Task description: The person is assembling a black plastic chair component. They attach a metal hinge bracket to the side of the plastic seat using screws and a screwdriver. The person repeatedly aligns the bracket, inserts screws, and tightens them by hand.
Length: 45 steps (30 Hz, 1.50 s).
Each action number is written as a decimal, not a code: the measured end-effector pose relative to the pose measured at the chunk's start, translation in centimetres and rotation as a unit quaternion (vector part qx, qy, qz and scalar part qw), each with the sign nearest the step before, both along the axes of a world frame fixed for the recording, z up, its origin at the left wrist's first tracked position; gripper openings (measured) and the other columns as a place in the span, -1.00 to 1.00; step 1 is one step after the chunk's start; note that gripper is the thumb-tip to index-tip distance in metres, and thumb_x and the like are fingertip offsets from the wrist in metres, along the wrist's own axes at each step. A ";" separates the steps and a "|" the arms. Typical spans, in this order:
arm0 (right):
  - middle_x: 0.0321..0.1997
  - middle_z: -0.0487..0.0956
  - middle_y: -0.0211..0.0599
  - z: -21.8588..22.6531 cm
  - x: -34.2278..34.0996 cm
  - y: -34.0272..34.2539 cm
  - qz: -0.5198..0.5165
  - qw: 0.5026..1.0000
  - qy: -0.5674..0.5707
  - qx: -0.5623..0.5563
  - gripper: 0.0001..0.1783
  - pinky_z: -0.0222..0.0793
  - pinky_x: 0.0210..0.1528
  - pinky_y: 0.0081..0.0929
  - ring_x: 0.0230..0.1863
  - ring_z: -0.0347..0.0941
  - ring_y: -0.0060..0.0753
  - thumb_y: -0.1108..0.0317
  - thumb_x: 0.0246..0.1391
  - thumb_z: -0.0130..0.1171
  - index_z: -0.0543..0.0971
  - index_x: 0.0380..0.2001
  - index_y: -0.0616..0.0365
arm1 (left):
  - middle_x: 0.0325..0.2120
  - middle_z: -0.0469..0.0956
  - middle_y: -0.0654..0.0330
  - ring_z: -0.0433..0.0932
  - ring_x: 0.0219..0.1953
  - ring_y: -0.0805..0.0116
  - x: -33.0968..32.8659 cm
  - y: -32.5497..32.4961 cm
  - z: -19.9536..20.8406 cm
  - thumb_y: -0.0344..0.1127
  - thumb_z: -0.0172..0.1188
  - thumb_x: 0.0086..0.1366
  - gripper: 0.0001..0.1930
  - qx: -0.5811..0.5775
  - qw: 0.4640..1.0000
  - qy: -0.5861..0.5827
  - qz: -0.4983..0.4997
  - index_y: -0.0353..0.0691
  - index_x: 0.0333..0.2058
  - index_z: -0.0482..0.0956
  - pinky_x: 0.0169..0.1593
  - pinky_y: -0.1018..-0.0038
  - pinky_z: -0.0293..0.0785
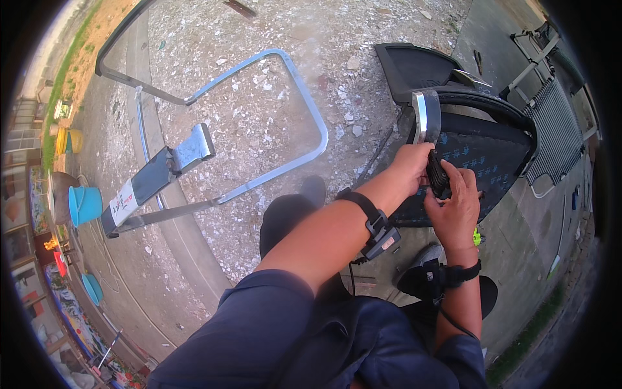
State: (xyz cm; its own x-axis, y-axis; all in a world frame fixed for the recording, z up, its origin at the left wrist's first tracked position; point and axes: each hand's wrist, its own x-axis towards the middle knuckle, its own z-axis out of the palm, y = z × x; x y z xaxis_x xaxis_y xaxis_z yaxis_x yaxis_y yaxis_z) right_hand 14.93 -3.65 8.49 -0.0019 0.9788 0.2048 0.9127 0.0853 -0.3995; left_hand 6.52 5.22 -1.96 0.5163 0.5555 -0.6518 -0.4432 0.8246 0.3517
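Observation:
In front of me, over the black chair seat (489, 144), my two hands are close together. A small black, ridged piece (438, 174) lies between them; its exact kind cannot be made out. My right hand (457, 204) closes on it with bent fingers from the right. Curled at its left side, my left hand (409, 167) touches the lower end of a curved silver metal strip (422, 117) and hides part of both. The strip stands up beyond my left hand, against the black seat parts.
A bent silver chair frame (306, 107) lies on gravelly ground at left, with a broad metal crosspiece (193, 150). Beyond the seat is a black chair back (418, 68). A mesh folding chair (556, 133) stands right. Blue bucket (85, 206) at far left.

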 end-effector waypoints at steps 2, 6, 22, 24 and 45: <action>-0.15 0.47 -0.20 -0.2 0.3 -0.3 0.012 1.000 0.001 -0.012 -0.37 0.46 -0.14 -0.28 -0.15 0.49 -0.09 0.53 -0.23 0.33 0.53 0.06 0.09 | -0.41 0.59 0.13 0.60 -0.46 0.26 -0.1 0.1 0.1 -0.18 0.05 0.39 -0.79 -0.017 1.000 -0.017 0.002 -0.21 -0.26 0.47 -0.33 0.33 0.55; -0.13 0.45 -0.20 -0.6 0.8 -1.3 0.064 0.997 -0.043 -0.026 -0.29 0.47 -0.13 -0.29 -0.14 0.47 -0.09 0.55 -0.22 0.35 0.48 0.13 0.08 | -0.43 0.58 0.05 0.60 -0.43 0.19 -0.3 0.1 0.2 -0.24 0.05 0.39 -0.80 -0.034 0.998 -0.042 0.020 -0.28 -0.29 0.46 -0.30 0.29 0.57; -0.21 0.60 -0.33 -3.8 2.4 -2.2 -0.237 0.723 0.615 -0.207 -0.59 0.41 -0.41 -0.63 -0.37 0.57 -0.53 0.22 0.24 0.21 0.44 0.04 0.25 | -0.27 0.58 -0.05 0.59 -0.25 0.08 0.3 -0.2 0.0 -0.28 -0.01 0.42 -0.80 -0.020 0.999 -0.024 0.014 -0.31 -0.30 0.44 -0.13 0.20 0.58; -0.22 0.61 -0.33 -3.5 2.7 -2.1 -0.232 0.807 0.509 -0.190 -0.62 0.41 -0.41 -0.59 -0.38 0.56 -0.55 0.25 0.19 0.25 0.50 -0.02 0.25 | -0.29 0.57 -0.01 0.58 -0.26 0.11 0.3 -0.2 -1.0 -0.28 0.00 0.42 -0.80 -0.013 1.000 -0.017 0.003 -0.32 -0.29 0.45 -0.15 0.22 0.58; -0.34 0.62 -0.29 -2.5 2.3 -1.3 -0.264 0.587 0.707 -0.292 -0.56 0.52 -0.44 -0.53 -0.46 0.60 -0.39 -0.05 0.33 0.05 0.53 -0.06 0.11 | -0.26 0.62 0.04 0.63 -0.23 0.13 0.0 -0.4 0.7 -0.14 -0.05 0.50 -0.71 -0.012 1.000 0.008 -0.020 -0.27 -0.20 0.48 -0.10 0.22 0.56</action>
